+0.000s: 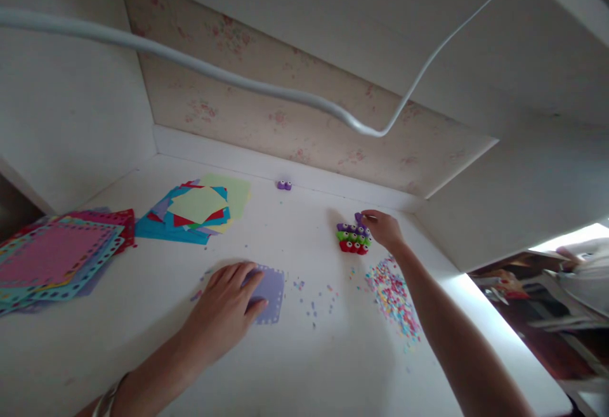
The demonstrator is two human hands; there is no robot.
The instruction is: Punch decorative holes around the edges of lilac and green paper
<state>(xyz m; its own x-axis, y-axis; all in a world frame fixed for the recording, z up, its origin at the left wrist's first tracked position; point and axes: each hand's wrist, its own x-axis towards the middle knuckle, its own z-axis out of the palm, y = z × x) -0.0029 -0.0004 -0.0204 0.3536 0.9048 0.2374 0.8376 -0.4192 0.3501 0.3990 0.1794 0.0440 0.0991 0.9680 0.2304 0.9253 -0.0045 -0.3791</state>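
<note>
My left hand (231, 299) lies on a square of purple paper (272, 296) with small holes punched along its edges. Its fingers are spread over the paper's left side. At the right, my right hand (383, 228) pinches a small purple googly-eyed piece (358, 218), partly hidden by the fingertips. That piece is at the back edge of a tight group of similar small figures: a purple row (353, 229), a green row (353, 237) and a red row (353, 247). I cannot tell whether it touches them.
Confetti (392, 293) lies in a heap near my right forearm, with purple bits (314, 309) scattered between. Two purple eyed pieces (284, 185) stand by the back wall. Hole-edged sheets (52, 258) and cut coloured papers (200, 206) are at left. A white cable (238, 80) hangs across.
</note>
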